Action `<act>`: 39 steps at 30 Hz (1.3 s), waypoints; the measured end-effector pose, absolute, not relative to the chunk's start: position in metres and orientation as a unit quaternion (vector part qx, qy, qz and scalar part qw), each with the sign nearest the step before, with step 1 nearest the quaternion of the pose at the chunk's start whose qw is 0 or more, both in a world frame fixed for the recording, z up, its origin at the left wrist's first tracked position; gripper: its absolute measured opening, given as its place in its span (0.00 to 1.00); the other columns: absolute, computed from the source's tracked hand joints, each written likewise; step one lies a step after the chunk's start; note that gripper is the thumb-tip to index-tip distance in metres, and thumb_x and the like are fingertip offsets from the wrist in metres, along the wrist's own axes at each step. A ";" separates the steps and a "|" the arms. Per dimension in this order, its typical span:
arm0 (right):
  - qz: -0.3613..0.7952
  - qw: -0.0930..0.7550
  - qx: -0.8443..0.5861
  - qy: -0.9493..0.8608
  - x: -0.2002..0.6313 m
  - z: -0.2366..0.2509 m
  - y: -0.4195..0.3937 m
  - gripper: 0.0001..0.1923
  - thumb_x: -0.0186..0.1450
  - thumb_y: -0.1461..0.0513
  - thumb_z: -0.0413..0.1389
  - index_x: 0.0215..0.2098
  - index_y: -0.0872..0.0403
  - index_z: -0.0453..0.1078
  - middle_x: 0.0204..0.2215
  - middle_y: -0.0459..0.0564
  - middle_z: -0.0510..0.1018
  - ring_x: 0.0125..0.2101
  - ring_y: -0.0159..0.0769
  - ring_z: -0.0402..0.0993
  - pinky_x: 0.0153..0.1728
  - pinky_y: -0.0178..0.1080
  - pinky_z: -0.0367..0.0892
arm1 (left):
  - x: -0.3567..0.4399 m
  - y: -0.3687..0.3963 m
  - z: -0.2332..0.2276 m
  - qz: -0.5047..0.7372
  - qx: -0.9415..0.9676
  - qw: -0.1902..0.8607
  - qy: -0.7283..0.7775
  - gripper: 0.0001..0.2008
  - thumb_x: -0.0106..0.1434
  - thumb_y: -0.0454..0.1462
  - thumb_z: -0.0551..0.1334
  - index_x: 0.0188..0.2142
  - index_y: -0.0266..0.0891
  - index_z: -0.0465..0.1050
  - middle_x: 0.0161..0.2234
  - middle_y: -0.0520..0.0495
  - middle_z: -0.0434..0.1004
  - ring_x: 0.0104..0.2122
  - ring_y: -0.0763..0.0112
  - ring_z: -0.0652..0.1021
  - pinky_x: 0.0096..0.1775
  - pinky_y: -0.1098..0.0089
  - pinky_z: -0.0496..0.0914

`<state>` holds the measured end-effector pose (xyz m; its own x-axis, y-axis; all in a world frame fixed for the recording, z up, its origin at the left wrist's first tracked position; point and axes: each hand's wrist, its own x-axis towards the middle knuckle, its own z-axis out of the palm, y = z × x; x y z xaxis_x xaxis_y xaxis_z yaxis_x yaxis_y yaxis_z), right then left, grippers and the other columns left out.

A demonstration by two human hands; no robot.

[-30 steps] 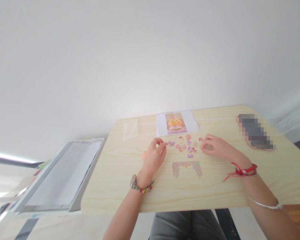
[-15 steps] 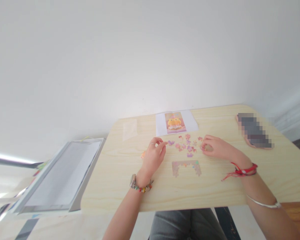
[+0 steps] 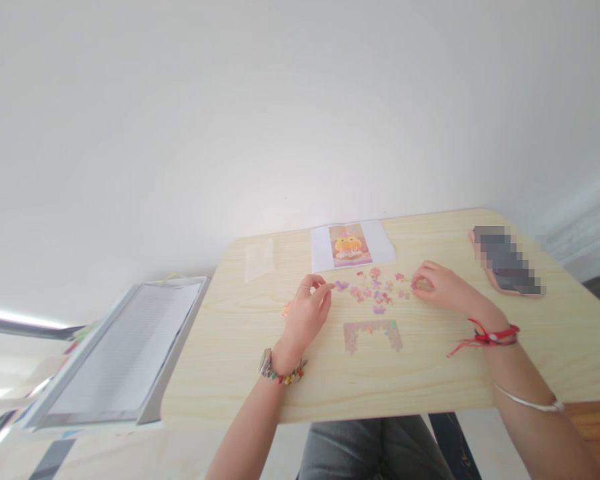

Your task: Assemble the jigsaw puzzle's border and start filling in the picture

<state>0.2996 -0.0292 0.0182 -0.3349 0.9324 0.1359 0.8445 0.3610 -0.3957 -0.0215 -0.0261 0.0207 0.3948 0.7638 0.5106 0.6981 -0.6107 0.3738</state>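
Note:
Loose jigsaw puzzle pieces (image 3: 377,297) in pink, purple and orange lie scattered mid-table. Nearer me is a partly joined puzzle border (image 3: 373,326), a top edge with two short sides pointing toward me. My left hand (image 3: 310,310) rests left of the pile, thumb and forefinger closed at a purple puzzle piece (image 3: 341,285). Orange pieces (image 3: 286,309) show partly from behind that hand. On the pile's right, my right hand (image 3: 437,287) is pinched at the fingertips, with a small reddish puzzle piece (image 3: 414,286) seemingly between them, mostly hidden.
Behind the pieces lies a white sheet with a printed pumpkin picture (image 3: 350,245). A clear plastic bag (image 3: 259,260) is at the back left, and a phone (image 3: 507,261) at the right. Left of the table stands a white tray holding papers (image 3: 125,350).
My right hand has moved a little right and away from me, uncovering a piece at the pile's right edge. The left hand has stayed in place.

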 end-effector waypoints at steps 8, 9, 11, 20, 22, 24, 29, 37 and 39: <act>0.135 0.172 -0.550 -0.806 0.302 0.017 -0.027 0.04 0.58 0.63 0.53 0.30 0.53 0.70 0.33 0.52 0.72 0.34 0.40 0.71 0.37 0.42 0.67 | -0.021 -0.026 0.020 0.333 0.834 0.051 0.437 0.10 0.63 0.31 0.52 0.40 0.38 0.71 0.39 0.43 0.66 0.35 0.70 0.72 0.33 0.70 0.71; 0.138 0.172 -0.548 -0.807 0.302 0.018 -0.027 0.04 0.58 0.63 0.53 0.30 0.53 0.70 0.33 0.52 0.72 0.34 0.40 0.71 0.37 0.42 0.67 | -0.021 -0.025 0.020 0.333 0.834 0.051 0.437 0.10 0.63 0.31 0.52 0.40 0.38 0.71 0.39 0.43 0.66 0.35 0.70 0.72 0.33 0.70 0.71; 0.148 0.169 -0.542 -0.810 0.300 0.020 -0.027 0.04 0.59 0.62 0.53 0.31 0.53 0.70 0.33 0.52 0.72 0.33 0.39 0.71 0.36 0.41 0.67 | -0.021 -0.025 0.019 0.332 0.835 0.049 0.437 0.10 0.63 0.31 0.52 0.40 0.38 0.71 0.38 0.43 0.66 0.35 0.70 0.72 0.32 0.71 0.71; 0.188 0.141 -0.517 -0.823 0.283 0.023 -0.033 0.05 0.58 0.62 0.53 0.26 0.53 0.70 0.30 0.51 0.71 0.31 0.37 0.69 0.35 0.40 0.66 | -0.021 -0.025 0.021 0.327 0.833 0.053 0.444 0.10 0.63 0.31 0.52 0.39 0.39 0.71 0.38 0.44 0.66 0.35 0.70 0.72 0.33 0.71 0.71; 0.189 0.141 -0.518 -0.822 0.283 0.024 -0.033 0.06 0.59 0.62 0.52 0.26 0.53 0.70 0.30 0.51 0.71 0.31 0.37 0.69 0.35 0.40 0.66 | -0.021 -0.026 0.021 0.326 0.833 0.055 0.445 0.10 0.63 0.31 0.52 0.39 0.38 0.71 0.38 0.44 0.66 0.35 0.70 0.72 0.32 0.71 0.71; 0.189 0.145 -0.517 -0.822 0.284 0.023 -0.032 0.06 0.59 0.62 0.52 0.27 0.53 0.70 0.30 0.51 0.71 0.31 0.37 0.69 0.35 0.39 0.66 | -0.020 -0.026 0.021 0.325 0.833 0.056 0.445 0.10 0.63 0.31 0.52 0.39 0.38 0.71 0.38 0.44 0.66 0.35 0.70 0.72 0.32 0.71 0.71; 0.183 0.171 -0.505 -0.826 0.286 0.019 -0.029 0.04 0.58 0.62 0.53 0.27 0.53 0.69 0.30 0.51 0.71 0.31 0.37 0.69 0.34 0.39 0.66 | -0.021 -0.026 0.021 0.326 0.834 0.052 0.443 0.10 0.63 0.31 0.52 0.40 0.39 0.71 0.38 0.44 0.66 0.35 0.71 0.72 0.32 0.72 0.71; 0.176 0.180 -0.491 -0.834 0.280 0.026 -0.032 0.04 0.59 0.62 0.52 0.27 0.52 0.69 0.31 0.50 0.70 0.33 0.37 0.70 0.36 0.39 0.66 | -0.020 -0.026 0.022 0.323 0.837 0.049 0.439 0.10 0.63 0.31 0.53 0.39 0.39 0.71 0.39 0.44 0.66 0.36 0.70 0.73 0.34 0.70 0.72; 0.173 0.181 -0.490 -0.835 0.278 0.029 -0.032 0.04 0.59 0.62 0.52 0.27 0.52 0.68 0.31 0.50 0.70 0.34 0.38 0.70 0.37 0.40 0.66 | -0.020 -0.025 0.022 0.324 0.837 0.047 0.438 0.10 0.63 0.31 0.53 0.40 0.39 0.71 0.38 0.44 0.66 0.36 0.70 0.73 0.35 0.70 0.72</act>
